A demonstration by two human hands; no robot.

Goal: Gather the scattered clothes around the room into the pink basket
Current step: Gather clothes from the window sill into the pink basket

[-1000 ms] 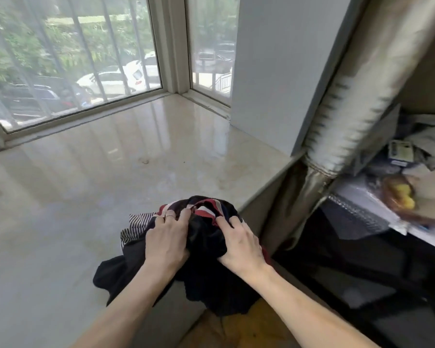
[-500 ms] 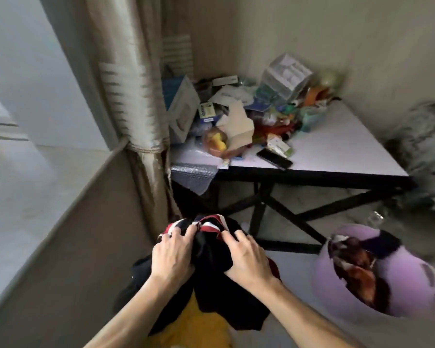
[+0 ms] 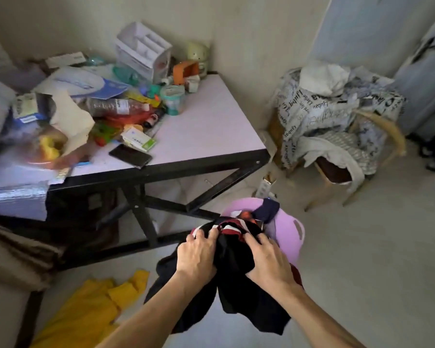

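A bundle of dark clothes (image 3: 236,277) is gripped by the left hand (image 3: 197,254) and right hand (image 3: 268,259). It is held above the pink basket (image 3: 290,232).

Left hand (image 3: 196,254) and right hand (image 3: 269,259) reach forward, fingers (image 3: 212,234) clenched.

Pretty plain look on you here: both forearms bare all the way down to the bottom edge, your left hand (image 3: 196,254) and right hand (image 3: 269,259) bare as well. Your fingers (image 3: 253,239) are too blurry to make out any jewellery.
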